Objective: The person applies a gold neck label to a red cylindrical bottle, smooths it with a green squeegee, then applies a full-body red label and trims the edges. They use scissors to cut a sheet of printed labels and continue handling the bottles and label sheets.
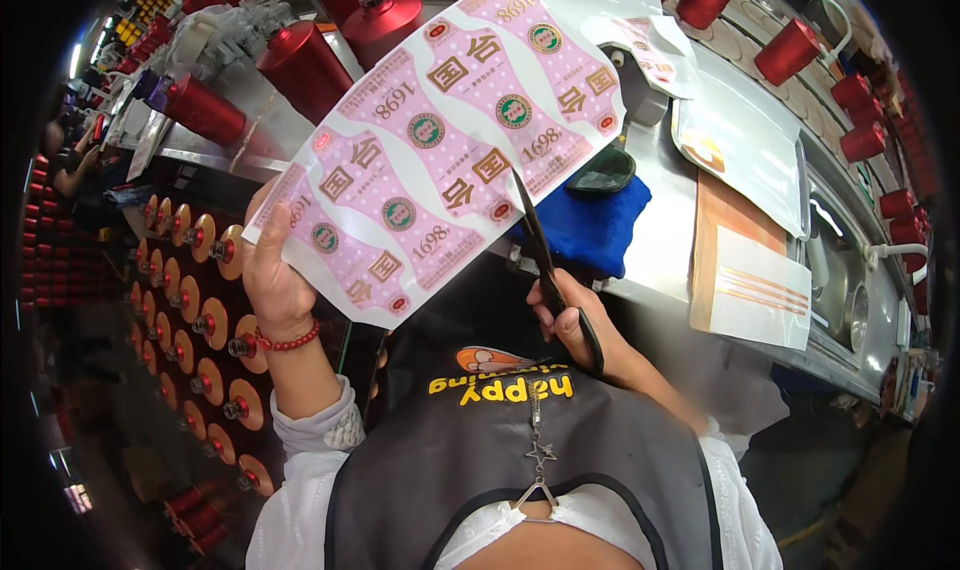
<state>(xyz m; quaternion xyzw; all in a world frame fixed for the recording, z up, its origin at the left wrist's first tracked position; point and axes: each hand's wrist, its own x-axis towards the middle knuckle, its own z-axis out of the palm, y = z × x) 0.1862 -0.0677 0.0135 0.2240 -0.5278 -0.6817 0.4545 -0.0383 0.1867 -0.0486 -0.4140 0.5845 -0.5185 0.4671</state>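
Observation:
My left hand [268, 275] holds up a large white sheet of pink printed labels [440, 135] by its lower left edge; a red bead bracelet is on that wrist. My right hand [575, 325] grips black scissors [545, 260], whose blades point up and meet the sheet's lower right edge. The sheet hangs in front of my chest, above my dark apron.
A steel workbench [660, 220] runs across, with a blue cloth [590, 225], white sheets [745, 135] and a board [745, 270]. Red bottles [300, 65] lie along its far side and right rim. A crate of several capped bottles [195, 300] stands at my left.

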